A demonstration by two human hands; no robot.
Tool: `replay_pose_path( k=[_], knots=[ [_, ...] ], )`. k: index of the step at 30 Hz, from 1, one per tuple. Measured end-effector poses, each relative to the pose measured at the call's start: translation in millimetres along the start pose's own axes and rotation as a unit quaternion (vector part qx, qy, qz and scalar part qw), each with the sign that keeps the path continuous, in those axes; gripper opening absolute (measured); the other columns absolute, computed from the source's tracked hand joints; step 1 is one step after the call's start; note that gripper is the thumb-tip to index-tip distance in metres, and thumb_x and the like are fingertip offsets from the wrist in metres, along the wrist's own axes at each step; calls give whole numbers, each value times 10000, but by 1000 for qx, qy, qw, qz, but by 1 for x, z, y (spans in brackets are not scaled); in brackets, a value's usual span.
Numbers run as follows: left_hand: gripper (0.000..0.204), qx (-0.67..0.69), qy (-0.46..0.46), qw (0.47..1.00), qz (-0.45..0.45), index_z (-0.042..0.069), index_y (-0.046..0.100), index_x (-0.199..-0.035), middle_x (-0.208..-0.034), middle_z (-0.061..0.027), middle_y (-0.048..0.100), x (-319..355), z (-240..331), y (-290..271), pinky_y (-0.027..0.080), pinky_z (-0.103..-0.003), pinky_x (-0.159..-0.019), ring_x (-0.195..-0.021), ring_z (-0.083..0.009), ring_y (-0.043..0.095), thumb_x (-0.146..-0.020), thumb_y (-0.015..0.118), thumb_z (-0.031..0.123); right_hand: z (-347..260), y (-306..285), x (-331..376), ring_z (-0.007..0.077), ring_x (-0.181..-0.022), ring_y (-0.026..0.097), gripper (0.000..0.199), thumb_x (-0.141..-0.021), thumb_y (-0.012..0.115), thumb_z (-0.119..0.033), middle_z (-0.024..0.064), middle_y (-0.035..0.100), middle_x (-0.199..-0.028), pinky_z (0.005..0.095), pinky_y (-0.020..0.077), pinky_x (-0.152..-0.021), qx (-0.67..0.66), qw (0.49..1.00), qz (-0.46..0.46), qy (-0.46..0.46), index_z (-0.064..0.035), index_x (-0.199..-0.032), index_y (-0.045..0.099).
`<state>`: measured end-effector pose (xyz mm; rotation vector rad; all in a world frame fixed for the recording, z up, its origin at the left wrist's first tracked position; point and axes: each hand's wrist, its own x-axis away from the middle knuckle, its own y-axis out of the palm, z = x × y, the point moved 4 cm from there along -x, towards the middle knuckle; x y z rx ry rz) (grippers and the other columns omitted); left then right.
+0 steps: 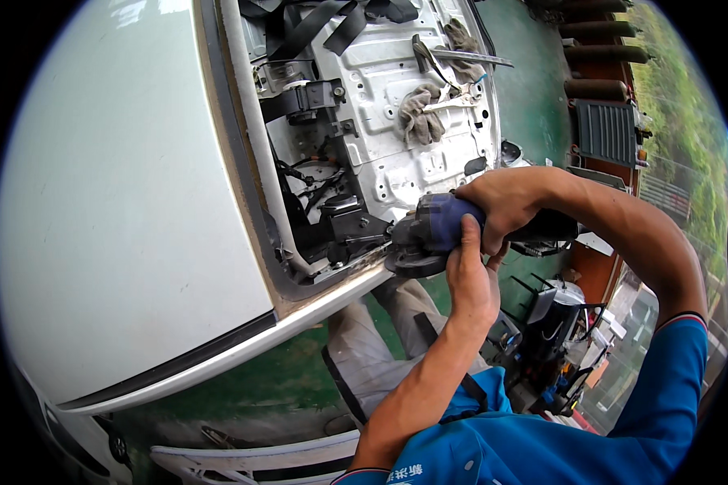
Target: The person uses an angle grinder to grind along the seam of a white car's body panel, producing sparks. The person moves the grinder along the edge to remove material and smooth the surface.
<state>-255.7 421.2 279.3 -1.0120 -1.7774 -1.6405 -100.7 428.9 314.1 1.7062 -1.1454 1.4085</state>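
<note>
Both my hands are on a blue and black angle grinder (443, 220). My right hand (505, 200) is wrapped round its body from above and behind. From below, my left hand (471, 279) grips the same body, with its thumb laid along the blue casing. The grinder's dark round guard (416, 263) is at the corner of a white car's opening, close to the pale body edge (332, 301). Whether the disc touches the metal cannot be made out. Beyond the grinder, black brackets and wiring (344, 214) sit inside the opening.
Grey work gloves (422, 115), a hammer (422, 55) and a clamp-like tool (453, 101) lie on the bare white panel. Black belts (332, 24) hang at the top. A white bumper-like part (259, 461) is below; dark cylinders (602, 52) and equipment (554, 311) stand to the right.
</note>
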Motion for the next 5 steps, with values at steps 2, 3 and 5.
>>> replay_pose_path(
  k=[2, 3, 5],
  knots=[
    [475, 3, 2, 1000, -2, 108, 602, -1224, -1189, -7, 602, -1, 0, -1, 479, -392, -991, -1109, -139, 560, -983, 632, 516, 0, 0, -2, 370, -954, 698, 658, -566, 780, -263, 252, 709, -997, 420, 546, -832, -1, 1000, -7, -3, 61, -1121, 641],
    [481, 3, 2, 1000, -3, 109, 595, -1237, -1204, -9, 597, -1, 0, -2, 477, -394, -999, -1120, -142, 556, -983, 631, 516, -1, 0, -2, 381, -956, 697, 674, -574, 789, -268, 257, 708, -992, 428, 543, -843, 4, 1000, -10, -4, 61, -1139, 628],
    [523, 4, 8, 1000, -6, 105, 570, -1289, -1252, -4, 583, 0, 3, 1, 471, -402, -1025, -1155, -144, 546, -979, 634, 521, -5, -4, -2, 379, -985, 698, 683, -608, 795, -288, 254, 712, -1012, 431, 543, -868, 21, 999, -27, -6, 36, -1184, 621]
  ],
)
